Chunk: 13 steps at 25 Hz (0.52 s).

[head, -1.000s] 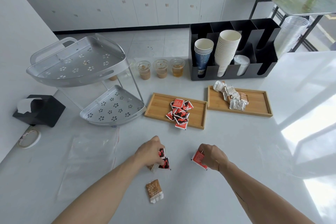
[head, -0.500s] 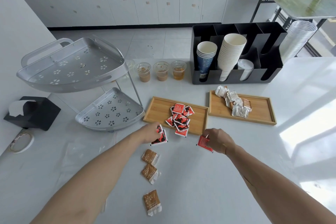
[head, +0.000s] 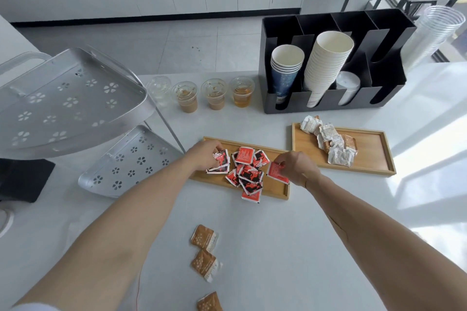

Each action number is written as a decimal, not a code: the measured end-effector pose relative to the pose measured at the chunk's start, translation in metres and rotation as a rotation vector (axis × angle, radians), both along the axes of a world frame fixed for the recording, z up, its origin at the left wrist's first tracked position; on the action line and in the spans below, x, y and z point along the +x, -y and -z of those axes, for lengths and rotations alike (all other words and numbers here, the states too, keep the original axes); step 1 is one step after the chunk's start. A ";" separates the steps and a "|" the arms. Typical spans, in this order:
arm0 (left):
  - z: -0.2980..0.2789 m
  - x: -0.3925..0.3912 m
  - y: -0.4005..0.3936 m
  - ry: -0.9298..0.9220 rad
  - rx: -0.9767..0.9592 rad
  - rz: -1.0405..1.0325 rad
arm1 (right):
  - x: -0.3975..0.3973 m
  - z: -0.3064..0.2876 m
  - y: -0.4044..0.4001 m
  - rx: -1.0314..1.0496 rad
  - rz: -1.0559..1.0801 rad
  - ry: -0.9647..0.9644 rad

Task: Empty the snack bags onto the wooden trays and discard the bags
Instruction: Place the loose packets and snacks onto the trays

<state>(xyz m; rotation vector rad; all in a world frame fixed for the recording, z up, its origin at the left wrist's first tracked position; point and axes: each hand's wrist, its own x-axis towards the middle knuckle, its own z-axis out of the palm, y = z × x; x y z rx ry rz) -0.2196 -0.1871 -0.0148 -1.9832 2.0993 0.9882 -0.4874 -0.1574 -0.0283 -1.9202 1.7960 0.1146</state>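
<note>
Red snack packets [head: 249, 173] lie heaped in the middle of the near wooden tray [head: 275, 190], one at the front of the heap hanging over the tray's near edge. The left hand [head: 204, 155] is over the tray's left end, its fingers curled around a small bunch of red packets [head: 219, 163]. The right hand [head: 297, 168] is at the tray's right end, thumb and fingers pinched on a single red packet [head: 277, 172] that hangs tilted just above the wood. The second wooden tray [head: 374, 150] sits just to the right and a little farther back, with a row of white and brown packets [head: 328, 142] across its left half. Three brown packets [head: 205, 251] lie on the white counter [head: 290, 247] near its front edge, between the two forearms, the nearest cut off by the frame. Along the counter's back edge stand four clear plastic cups [head: 214, 94] and a black cup holder [head: 331, 63] with paper cups. A metal two-shelf rack [head: 73, 108] fills the counter's left side.
</note>
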 end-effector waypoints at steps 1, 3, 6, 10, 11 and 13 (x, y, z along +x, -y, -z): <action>0.002 -0.001 0.004 0.022 -0.010 0.024 | 0.002 0.003 0.003 -0.007 0.013 -0.001; 0.013 -0.002 0.011 0.061 -0.035 0.059 | 0.006 0.012 0.009 -0.011 0.023 -0.016; 0.025 0.000 0.012 0.145 -0.070 0.116 | 0.012 0.022 0.010 -0.039 0.026 -0.046; 0.032 0.006 0.009 0.206 -0.122 0.138 | 0.017 0.029 0.001 -0.159 0.007 -0.117; 0.033 0.007 0.007 0.208 -0.129 0.137 | 0.018 0.029 -0.002 -0.185 -0.003 -0.130; 0.033 0.008 0.000 0.214 -0.165 0.135 | 0.018 0.027 -0.008 -0.215 0.011 -0.113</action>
